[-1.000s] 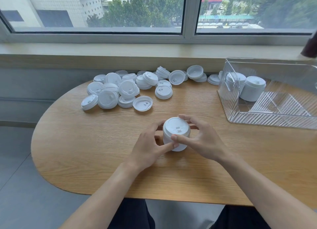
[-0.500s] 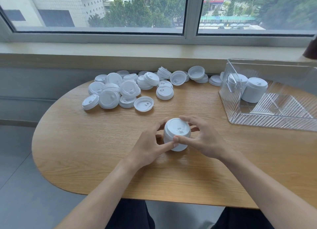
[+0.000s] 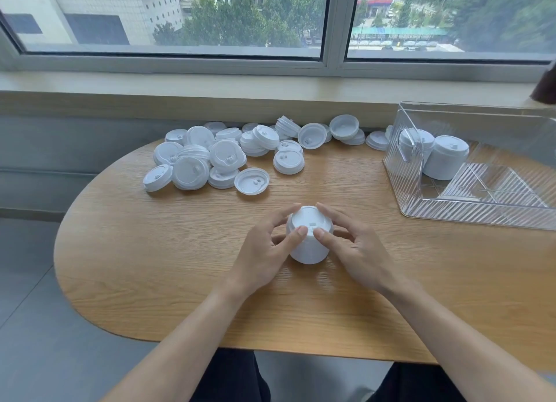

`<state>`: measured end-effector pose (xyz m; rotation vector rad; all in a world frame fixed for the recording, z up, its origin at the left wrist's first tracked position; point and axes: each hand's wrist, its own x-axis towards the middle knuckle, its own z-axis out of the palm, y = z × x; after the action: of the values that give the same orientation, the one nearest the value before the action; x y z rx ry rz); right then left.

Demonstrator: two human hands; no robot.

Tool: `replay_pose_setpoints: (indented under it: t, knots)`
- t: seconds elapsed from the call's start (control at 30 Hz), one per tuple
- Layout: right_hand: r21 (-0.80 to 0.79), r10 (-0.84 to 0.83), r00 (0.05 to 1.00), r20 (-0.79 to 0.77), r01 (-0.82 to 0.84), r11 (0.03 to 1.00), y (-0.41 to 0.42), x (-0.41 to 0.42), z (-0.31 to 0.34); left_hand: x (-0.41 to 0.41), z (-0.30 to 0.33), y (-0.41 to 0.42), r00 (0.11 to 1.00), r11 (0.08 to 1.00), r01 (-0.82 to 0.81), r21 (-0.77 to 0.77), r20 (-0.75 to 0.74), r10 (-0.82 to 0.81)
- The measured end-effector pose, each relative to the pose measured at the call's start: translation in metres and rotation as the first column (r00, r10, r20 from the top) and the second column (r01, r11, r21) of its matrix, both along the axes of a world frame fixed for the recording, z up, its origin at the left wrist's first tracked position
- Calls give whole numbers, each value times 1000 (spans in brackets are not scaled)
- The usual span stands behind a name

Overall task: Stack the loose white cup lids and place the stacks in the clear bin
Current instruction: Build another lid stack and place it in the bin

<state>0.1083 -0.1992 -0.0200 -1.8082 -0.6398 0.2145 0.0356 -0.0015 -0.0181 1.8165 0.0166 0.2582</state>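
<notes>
A stack (image 3: 309,239) of white lids stands upright on the table (image 3: 150,251), near the middle. Both hands hold it: the left hand (image 3: 264,251) and right hand (image 3: 358,251) curl round its sides, thumbs pressing on the top lid. Loose lids (image 3: 222,158) lie heaped at the far left. The clear bin (image 3: 469,212) at the far right holds what look like two stacks (image 3: 445,158).
</notes>
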Motion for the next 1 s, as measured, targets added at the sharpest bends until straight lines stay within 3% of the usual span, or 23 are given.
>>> replay_pose_setpoints:
  t: [0.23, 0.43, 0.7, 1.0]
  knots:
    - [-38, -20, 999, 33, 21, 999, 3, -1, -5, 0, -3, 3, 999, 999, 32, -25, -38, -33]
    - [3, -14, 999, -44, 14, 1000, 6, -7, -6, 0, -6, 3, 997, 996, 40, -78, -65, -45]
    - [-74, -63, 997, 55, 67, 995, 8, -14, -10, -3, -7, -3, 997, 998, 7, -61, -72, -12]
    - [-42, -109, 990, 94, 113, 993, 18, -21, -18, -4, -11, 6, 998, 997, -27, -77, -52, 23]
